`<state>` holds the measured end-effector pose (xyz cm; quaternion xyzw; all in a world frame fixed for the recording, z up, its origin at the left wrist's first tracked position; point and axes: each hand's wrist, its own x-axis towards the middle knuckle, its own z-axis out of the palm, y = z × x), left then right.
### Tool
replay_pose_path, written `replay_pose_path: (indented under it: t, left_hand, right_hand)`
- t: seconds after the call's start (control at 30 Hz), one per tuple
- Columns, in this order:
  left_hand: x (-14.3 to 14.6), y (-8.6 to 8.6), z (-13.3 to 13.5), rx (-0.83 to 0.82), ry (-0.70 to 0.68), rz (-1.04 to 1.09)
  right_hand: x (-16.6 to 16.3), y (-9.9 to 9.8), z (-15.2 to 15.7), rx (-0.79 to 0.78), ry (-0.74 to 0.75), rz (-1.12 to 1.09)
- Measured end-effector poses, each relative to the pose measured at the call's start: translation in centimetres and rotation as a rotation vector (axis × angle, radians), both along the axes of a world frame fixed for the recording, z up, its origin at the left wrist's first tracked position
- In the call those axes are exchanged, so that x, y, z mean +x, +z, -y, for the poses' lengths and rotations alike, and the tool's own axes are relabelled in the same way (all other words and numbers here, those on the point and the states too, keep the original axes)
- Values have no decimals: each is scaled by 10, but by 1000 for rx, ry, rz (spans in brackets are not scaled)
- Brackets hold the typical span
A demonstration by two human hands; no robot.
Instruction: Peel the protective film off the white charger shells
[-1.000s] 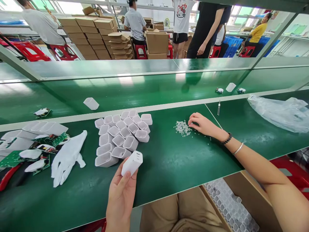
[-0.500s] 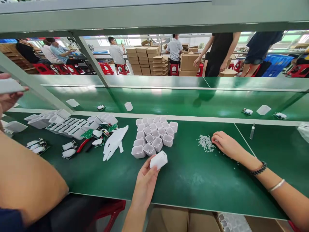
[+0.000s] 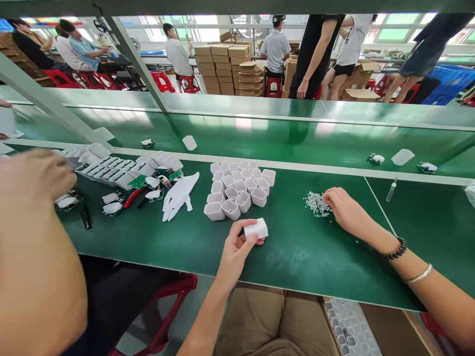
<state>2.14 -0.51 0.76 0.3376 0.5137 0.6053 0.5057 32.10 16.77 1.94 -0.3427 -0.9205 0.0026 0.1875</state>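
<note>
My left hand (image 3: 235, 249) grips a small white plastic housing (image 3: 257, 228) between thumb and fingers, just above the table edge side of the cups. Behind it stand rows of open white plastic housings (image 3: 243, 201), packed close together. My right hand (image 3: 343, 210) has its fingertips pinched at the right edge of a pile of tiny translucent pieces (image 3: 316, 203); what lies between them is too small to make out. A few loose pieces are scattered near that hand.
A white glove (image 3: 180, 197), red-handled pliers (image 3: 131, 198), circuit boards (image 3: 112, 203) and stacked housings (image 3: 106, 168) lie leftward. A co-worker's arm (image 3: 37, 237) reaches in at left. A small tube (image 3: 391, 190) lies at right. Behind runs a green belt (image 3: 278, 131).
The housing in my left hand has been turned, and its slotted face no longer shows. My right hand stays at the pile. The co-worker's arm has moved over the boards. The view has tilted down.
</note>
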Motion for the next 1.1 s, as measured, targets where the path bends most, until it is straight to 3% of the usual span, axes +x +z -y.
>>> replay_pose_path:
  t: [0.13,0.27,0.47,0.63,1.1]
  left_hand:
    - [4,1,-1,16,-13,-64]
    - [6,0,-1,-21,-3,-92]
    - [10,2,-5,-39,-5,-150]
    - [14,6,-7,-44,13,-159]
    - [15,6,-11,-118,-1,-123]
  right_hand:
    - [-38,15,30,-269,141,-139]
    - [-85,22,56,-389,322,-166]
    - [-119,11,67,-330,397,-183]
    - [-116,10,69,-331,386,-210]
    - [-115,9,70,-129,450,-224]
